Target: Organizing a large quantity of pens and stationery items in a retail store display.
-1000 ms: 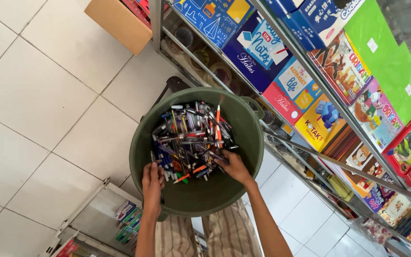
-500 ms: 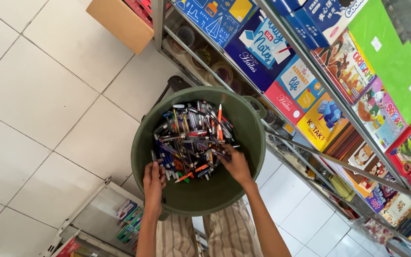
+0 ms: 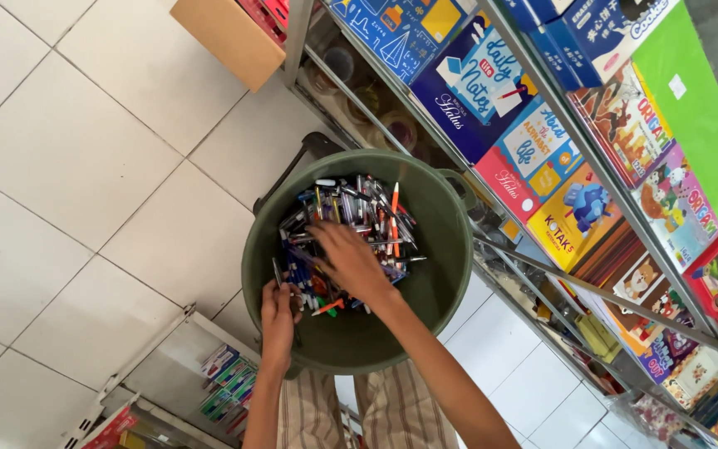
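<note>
White floor tiles surround a round dark-green plastic bucket [image 3: 450,274] heaped with mixed pens [image 3: 351,208]. Right hand [image 3: 349,262] lies spread, fingers open, at centre; left hand [image 3: 278,309] pinches pens at seven o'clock. Sift shallowly, steadying the rim.

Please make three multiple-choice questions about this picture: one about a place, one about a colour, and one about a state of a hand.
1. Where is the heap of pens?
A. on the metal shelf
B. inside the round bucket
C. on the tiled floor

2. What colour is the bucket?
A. dark green
B. red
C. white

3. What is the right hand doing?
A. hanging outside the bucket
B. holding a book
C. lying spread on top of the pens

Answers:
1 B, the pens lie within the bucket's wall.
2 A, its rim and inner wall are dark green.
3 C, the palm faces down on the heap, while the left hand is at the near rim.
</note>
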